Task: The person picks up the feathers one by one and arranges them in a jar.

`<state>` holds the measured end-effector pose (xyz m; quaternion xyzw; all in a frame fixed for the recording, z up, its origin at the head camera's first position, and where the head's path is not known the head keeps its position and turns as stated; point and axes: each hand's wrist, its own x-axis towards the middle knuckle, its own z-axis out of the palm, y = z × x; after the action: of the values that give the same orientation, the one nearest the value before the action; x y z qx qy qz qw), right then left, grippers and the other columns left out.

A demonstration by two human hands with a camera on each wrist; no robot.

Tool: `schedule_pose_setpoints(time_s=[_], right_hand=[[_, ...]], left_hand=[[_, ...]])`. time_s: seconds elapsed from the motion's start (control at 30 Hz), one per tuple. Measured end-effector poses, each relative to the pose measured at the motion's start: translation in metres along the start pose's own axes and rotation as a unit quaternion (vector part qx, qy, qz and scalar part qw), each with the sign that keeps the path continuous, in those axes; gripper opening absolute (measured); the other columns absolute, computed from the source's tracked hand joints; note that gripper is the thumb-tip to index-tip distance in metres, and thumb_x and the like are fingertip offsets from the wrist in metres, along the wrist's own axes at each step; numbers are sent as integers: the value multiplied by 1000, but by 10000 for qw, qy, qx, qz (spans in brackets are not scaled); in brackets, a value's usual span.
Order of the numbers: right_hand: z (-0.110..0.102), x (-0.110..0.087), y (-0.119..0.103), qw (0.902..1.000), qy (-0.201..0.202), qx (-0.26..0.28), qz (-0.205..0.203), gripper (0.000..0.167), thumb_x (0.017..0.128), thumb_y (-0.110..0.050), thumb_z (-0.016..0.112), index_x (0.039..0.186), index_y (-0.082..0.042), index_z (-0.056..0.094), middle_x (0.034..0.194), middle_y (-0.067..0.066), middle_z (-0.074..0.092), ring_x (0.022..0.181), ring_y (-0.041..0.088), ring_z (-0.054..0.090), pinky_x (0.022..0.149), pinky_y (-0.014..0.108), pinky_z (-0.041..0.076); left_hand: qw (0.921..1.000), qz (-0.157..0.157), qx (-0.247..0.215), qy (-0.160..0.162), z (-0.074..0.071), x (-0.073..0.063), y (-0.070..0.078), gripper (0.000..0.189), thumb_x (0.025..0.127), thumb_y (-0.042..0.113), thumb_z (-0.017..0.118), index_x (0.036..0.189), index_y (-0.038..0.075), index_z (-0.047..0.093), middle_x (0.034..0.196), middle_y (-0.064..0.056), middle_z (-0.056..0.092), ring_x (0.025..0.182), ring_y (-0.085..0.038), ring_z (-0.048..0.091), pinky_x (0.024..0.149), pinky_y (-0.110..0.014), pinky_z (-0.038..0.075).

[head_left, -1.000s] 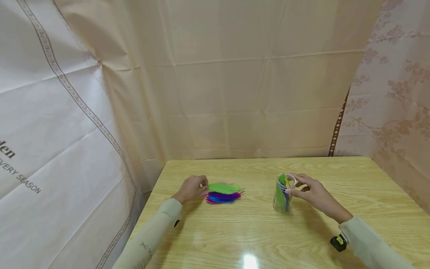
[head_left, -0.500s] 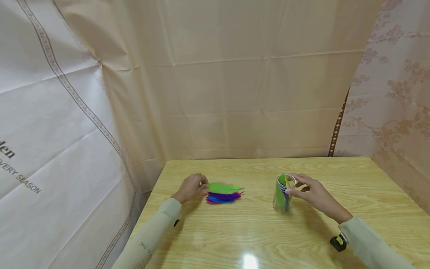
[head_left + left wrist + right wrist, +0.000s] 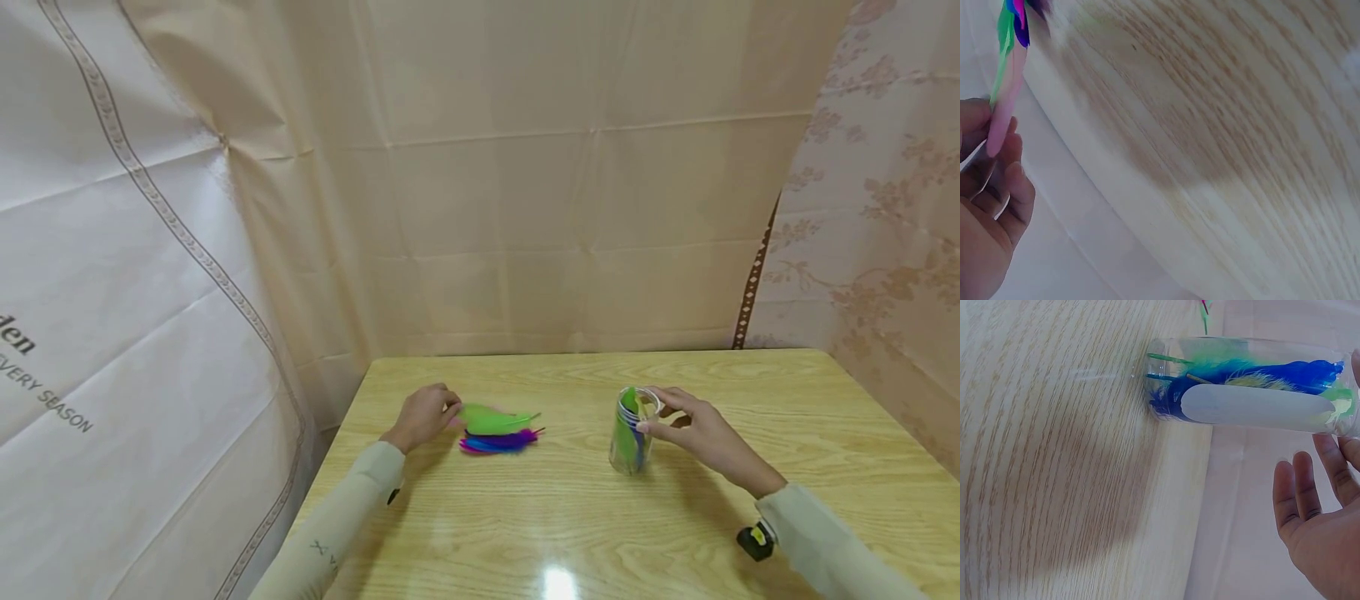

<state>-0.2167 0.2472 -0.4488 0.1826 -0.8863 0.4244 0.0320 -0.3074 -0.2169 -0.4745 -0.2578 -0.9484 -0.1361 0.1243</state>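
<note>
At the left of the table, my left hand pinches one end of a light green feather between thumb and finger. A pink feather lies close against that hand in the left wrist view. Just in front of the green feather is a small pile of purple, blue and magenta feathers. My right hand grips the rim of an upright clear jar, thumb on the near side. Inside the jar stand green, yellow and blue feathers, partly covered by a whitish oval label.
The wood-grain table spans both hands' reach. A beige cloth hangs behind it, a white printed sheet at the left and a floral one at the right.
My left hand has shifted slightly back and left, drawing the green feather with it; that feather now tilts, its quill end angled up. The right hand and jar have stayed in place.
</note>
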Motion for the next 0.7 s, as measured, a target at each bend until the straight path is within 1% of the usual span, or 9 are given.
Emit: schedule_pose_setpoints(time_s=[0.07, 0.17, 0.23, 0.33, 0.4, 0.43, 0.57, 0.63, 0.7], right_hand=[[0, 0, 0, 10000, -1, -1, -8, 63, 101, -38, 68, 155, -13, 47, 143, 8, 56, 113, 20, 52, 89, 31, 51], [-1, 0, 0, 10000, -1, -10, -18, 63, 101, -37, 68, 155, -13, 47, 143, 8, 56, 112, 20, 52, 89, 30, 51], [-1, 0, 0, 10000, 0, -14, -19, 63, 101, -37, 68, 155, -13, 46, 143, 9, 56, 112, 20, 52, 89, 30, 51], [-1, 0, 0, 10000, 1, -31, -17, 64, 101, -38, 68, 155, -12, 46, 143, 9, 56, 112, 20, 52, 89, 30, 51], [-1, 0, 0, 10000, 4, -41, -11, 64, 101, -38, 68, 155, -12, 46, 144, 9, 55, 112, 19, 52, 89, 30, 50], [-1, 0, 0, 10000, 12, -42, -7, 63, 101, -38, 68, 155, -13, 46, 144, 9, 55, 112, 19, 52, 88, 30, 51], [-1, 0, 1, 10000, 9, -10, 19, 65, 101, -38, 68, 155, -12, 46, 145, 9, 54, 112, 20, 52, 88, 30, 51], [-1, 0, 0, 10000, -17, 29, 44, 66, 100, -39, 68, 156, -12, 45, 145, 9, 54, 113, 20, 52, 88, 30, 51], [-1, 0, 0, 10000, -39, 45, 60, 67, 100, -39, 68, 156, -12, 44, 145, 9, 54, 113, 20, 52, 88, 30, 51]], left_hand=[[9998, 23, 159, 72, 1, 0, -1, 12, 97, 21, 74, 95, 11, 81, 84, 4, 66, 69, -8, 59, 62, -28, 53], [9993, 48, 255, 283, 2, -1, -2, 9, 95, 19, 77, 92, 11, 81, 83, 3, 67, 70, -10, 61, 63, -31, 54], [9990, 23, 216, 403, 2, -1, -3, 7, 94, 17, 77, 91, 11, 80, 84, 2, 68, 70, -11, 62, 63, -32, 54], [9989, -63, 124, 454, 2, -1, -3, 7, 95, 15, 76, 90, 11, 78, 84, 1, 68, 70, -12, 61, 62, -32, 54], [9993, -205, 7, 317, 1, -1, -3, 9, 96, 17, 75, 91, 10, 77, 86, -1, 68, 71, -13, 62, 63, -33, 54], [9994, -286, -28, 180, 1, -1, -3, 12, 97, 20, 74, 93, 9, 77, 88, -2, 69, 73, -14, 63, 64, -34, 54], [9968, -605, -111, -512, 3, -2, -4, 26, 99, 32, 71, 98, 6, 77, 95, -6, 72, 77, -16, 66, 70, -37, 57], [9948, -644, -143, -773, 5, -3, -5, 28, 99, 34, 71, 97, 6, 77, 94, -5, 74, 75, -15, 65, 70, -37, 57], [9939, -635, -222, -872, 7, -4, -5, 25, 98, 31, 72, 93, 7, 77, 90, -4, 74, 72, -13, 64, 68, -36, 57]])
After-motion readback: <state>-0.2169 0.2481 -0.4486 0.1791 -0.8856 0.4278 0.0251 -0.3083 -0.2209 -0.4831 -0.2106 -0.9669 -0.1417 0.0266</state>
